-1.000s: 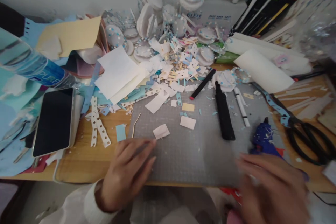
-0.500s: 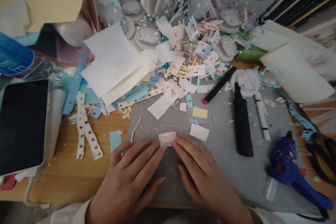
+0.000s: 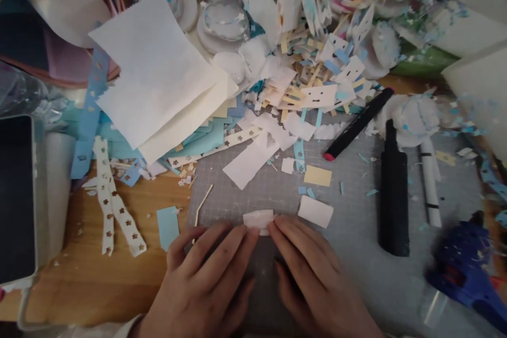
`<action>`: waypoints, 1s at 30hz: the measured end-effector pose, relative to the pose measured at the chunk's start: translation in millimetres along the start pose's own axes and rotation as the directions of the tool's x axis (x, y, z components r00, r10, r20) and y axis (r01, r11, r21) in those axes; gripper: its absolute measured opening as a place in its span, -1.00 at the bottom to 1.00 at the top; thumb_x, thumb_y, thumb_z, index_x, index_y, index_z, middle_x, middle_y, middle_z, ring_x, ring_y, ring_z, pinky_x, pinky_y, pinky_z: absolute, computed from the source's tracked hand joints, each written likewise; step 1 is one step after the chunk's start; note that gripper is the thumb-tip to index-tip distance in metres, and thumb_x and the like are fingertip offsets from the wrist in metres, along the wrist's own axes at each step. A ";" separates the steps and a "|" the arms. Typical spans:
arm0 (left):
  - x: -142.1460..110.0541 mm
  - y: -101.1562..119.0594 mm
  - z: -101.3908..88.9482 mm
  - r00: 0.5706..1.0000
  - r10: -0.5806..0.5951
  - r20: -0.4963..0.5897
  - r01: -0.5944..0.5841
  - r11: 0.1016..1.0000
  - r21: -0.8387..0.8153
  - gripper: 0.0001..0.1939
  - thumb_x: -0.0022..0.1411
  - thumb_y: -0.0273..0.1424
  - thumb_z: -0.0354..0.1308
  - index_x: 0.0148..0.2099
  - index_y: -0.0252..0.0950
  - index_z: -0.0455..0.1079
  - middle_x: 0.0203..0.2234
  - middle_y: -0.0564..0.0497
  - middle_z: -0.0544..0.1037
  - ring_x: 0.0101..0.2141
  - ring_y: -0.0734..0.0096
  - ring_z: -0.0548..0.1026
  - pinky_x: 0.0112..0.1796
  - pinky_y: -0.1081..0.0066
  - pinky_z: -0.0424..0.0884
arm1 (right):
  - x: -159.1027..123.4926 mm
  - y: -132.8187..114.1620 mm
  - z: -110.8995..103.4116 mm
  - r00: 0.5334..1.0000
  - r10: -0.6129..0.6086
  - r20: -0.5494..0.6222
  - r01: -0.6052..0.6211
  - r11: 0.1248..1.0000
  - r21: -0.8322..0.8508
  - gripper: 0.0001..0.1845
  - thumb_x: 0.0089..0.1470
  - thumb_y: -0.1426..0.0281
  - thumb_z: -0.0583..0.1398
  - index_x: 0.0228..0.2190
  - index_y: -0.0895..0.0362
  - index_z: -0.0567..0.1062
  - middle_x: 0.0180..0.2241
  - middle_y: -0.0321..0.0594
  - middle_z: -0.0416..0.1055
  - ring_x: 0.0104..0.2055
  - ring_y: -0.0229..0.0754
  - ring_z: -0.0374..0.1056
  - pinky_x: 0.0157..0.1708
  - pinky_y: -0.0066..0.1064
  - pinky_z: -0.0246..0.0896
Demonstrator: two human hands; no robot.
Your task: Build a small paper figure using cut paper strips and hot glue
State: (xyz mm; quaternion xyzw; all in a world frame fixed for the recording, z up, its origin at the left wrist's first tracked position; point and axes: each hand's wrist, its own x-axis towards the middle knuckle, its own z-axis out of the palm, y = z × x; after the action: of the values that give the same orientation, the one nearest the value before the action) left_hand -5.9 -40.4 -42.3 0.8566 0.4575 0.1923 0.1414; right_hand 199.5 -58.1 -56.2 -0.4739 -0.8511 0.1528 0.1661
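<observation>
A small white paper piece lies on the grey cutting mat near the table's front edge. My left hand and my right hand rest flat on the mat side by side. Their outstretched fingertips press on the left and right ends of the paper piece. My thumbs are hidden beneath the hands. Another white scrap lies just right of my right fingertips, and a pale yellow scrap sits above it.
A heap of paper scraps and white sheets fills the back. A red-tipped black marker, a thick black pen, a white pen and a blue glue gun lie right. A phone and star-punched strips are left.
My right hand came in from the lower right to the paper piece, joining the left hand. Both sets of fingertips now press on it. The view has moved closer to the mat.
</observation>
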 end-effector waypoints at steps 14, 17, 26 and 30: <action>-13.5 3.7 5.3 0.997 -0.066 0.047 0.067 0.998 -0.013 -0.60 0.31 -0.43 -0.01 0.17 -0.27 0.35 -0.02 0.00 0.57 -0.02 0.25 0.43 0.11 0.20 -0.01 | 2.5 -2.1 2.1 1.000 0.003 -0.018 -0.003 1.000 -0.001 -0.53 0.15 0.53 0.05 0.11 0.30 0.33 0.07 0.01 0.35 0.13 -0.04 0.25 0.07 -0.20 0.34; -14.2 2.6 0.8 0.998 -0.039 0.057 0.040 0.999 -0.007 -0.57 0.28 -0.43 0.04 0.19 -0.26 0.32 0.02 -0.02 0.54 0.01 0.22 0.42 0.12 0.18 -0.04 | -1.9 -2.4 2.8 0.998 0.011 -0.054 -0.009 1.000 0.021 -0.51 0.16 0.53 0.05 0.13 0.25 0.30 0.11 0.03 0.30 0.16 -0.03 0.22 0.09 -0.15 0.31; -19.0 -1.3 -17.2 0.998 0.033 -0.047 -0.035 0.999 -0.024 -0.63 0.30 -0.51 0.02 0.13 -0.17 0.35 0.00 -0.01 0.54 -0.01 0.24 0.42 0.06 0.15 0.13 | -11.2 11.4 7.7 0.869 0.177 -0.461 -0.179 0.983 0.039 -0.64 0.17 0.51 0.09 0.02 0.13 0.35 0.01 -0.02 0.34 0.07 -0.04 0.29 0.02 -0.08 0.31; -11.7 -9.8 -34.3 0.989 0.109 -0.103 -0.100 0.991 0.095 -0.60 0.29 -0.54 0.03 0.14 -0.17 0.33 -0.02 -0.05 0.53 -0.03 0.20 0.45 -0.02 0.15 0.24 | -7.4 18.4 16.4 0.870 0.214 -0.445 -0.232 0.973 0.016 -0.70 0.19 0.45 0.09 -0.03 0.13 0.39 -0.06 -0.05 0.40 0.00 -0.02 0.33 -0.04 -0.05 0.32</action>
State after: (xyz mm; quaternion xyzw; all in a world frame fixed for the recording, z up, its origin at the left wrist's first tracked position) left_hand -34.8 -42.7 -18.4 0.8732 0.4270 0.2249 0.0677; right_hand 210.1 -56.8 -79.6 -0.5942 -0.7332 0.0428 0.3278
